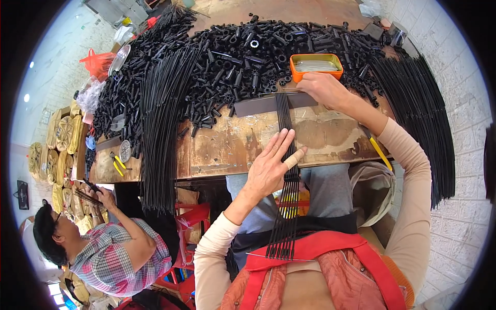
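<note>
My left hand lies with outstretched fingers on a strip of thin black rods, which look like umbrella ribs. Pale tape wraps one of its digits. The rods run from a dark flat bar on the table, over the edge and down to my lap, where a thin metal wire crosses their ends. My right hand is at the near side of an orange tin holding thin clear or silvery pieces. Its fingers are drawn together just beyond the bar; what they pinch, if anything, is too small to tell.
Black tubular parts heap across the back. Long black rod bundles hang over the edge at left and right. Yellow-handled pliers lie left; another yellow handle sits right. A co-worker handles dark rods at left.
</note>
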The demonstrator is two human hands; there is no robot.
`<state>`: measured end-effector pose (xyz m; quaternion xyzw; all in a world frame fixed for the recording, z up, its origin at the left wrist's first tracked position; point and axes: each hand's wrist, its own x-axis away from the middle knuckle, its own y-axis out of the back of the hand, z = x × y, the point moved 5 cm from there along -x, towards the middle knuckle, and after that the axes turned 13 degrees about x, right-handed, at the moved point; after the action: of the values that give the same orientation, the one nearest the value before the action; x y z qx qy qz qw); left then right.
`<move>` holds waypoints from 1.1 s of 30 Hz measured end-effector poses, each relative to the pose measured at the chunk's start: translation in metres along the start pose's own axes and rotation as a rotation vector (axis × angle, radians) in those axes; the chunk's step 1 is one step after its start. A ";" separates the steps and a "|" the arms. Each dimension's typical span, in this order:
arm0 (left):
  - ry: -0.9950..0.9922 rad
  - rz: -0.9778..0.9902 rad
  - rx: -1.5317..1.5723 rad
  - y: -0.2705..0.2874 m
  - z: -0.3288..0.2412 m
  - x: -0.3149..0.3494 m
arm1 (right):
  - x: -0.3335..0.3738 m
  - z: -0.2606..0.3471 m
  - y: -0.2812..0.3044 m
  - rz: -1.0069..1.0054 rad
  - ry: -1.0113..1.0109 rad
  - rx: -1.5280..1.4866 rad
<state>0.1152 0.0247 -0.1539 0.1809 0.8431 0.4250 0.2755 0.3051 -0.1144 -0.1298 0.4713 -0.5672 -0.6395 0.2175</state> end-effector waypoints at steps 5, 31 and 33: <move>0.005 0.001 0.009 0.000 0.000 0.000 | -0.002 0.002 0.001 0.012 -0.033 0.007; -0.002 -0.007 -0.005 -0.001 0.001 0.001 | 0.002 0.004 -0.004 -0.125 -0.020 -0.041; -0.011 -0.010 -0.021 -0.001 0.001 0.001 | -0.001 0.006 -0.005 -0.123 -0.007 -0.023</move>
<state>0.1150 0.0257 -0.1556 0.1759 0.8382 0.4312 0.2840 0.3020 -0.1093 -0.1344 0.5003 -0.5304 -0.6600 0.1811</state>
